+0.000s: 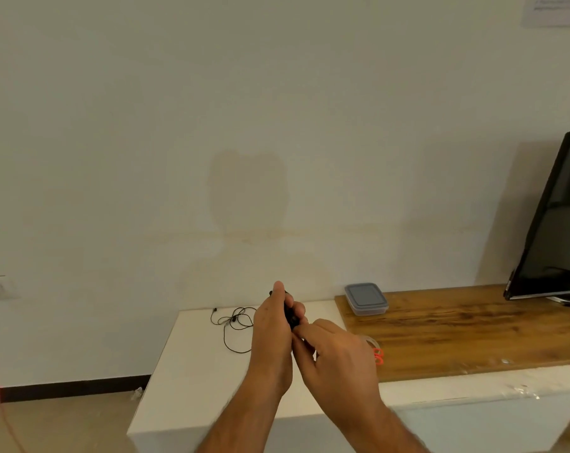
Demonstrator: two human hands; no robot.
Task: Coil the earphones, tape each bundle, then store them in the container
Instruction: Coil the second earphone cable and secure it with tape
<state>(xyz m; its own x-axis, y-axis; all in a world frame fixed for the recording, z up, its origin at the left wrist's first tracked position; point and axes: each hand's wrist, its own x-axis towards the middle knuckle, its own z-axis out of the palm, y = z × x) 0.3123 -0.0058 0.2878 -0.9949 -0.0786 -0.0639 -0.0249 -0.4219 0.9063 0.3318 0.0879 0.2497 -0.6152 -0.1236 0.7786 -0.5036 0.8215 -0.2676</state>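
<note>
Right now both hands work together above the white counter (192, 364): the left hand (272, 328) is curled round a small dark earphone bundle (290, 314), thumb raised above it, while the right hand (337, 351) pinches at the bundle's lower edge with its fingertips (301, 330). Whether a piece of tape lies between those fingertips is too small to tell, but the pinch on a bundle that looks already wound suggests, as a judgement, that the step in hand is either finishing the coil or taping it. A second pair of earphones (236, 322) lies loose and uncoiled on the counter just left of the hands, its cord trailing toward the near side. The container (366, 298), grey-lidded and closed, sits on the wooden top (457, 331) to the right, near the wall and well apart from the hands. Something clear with an orange-red part (377, 354) peeks out behind the right hand, perhaps the tape, though it is mostly hidden. Next the bundle needs holding tight so the loops do not spring open while tape goes round it; afterwards the lid must come off before anything is stored, and the loose pair still wants coiling
</note>
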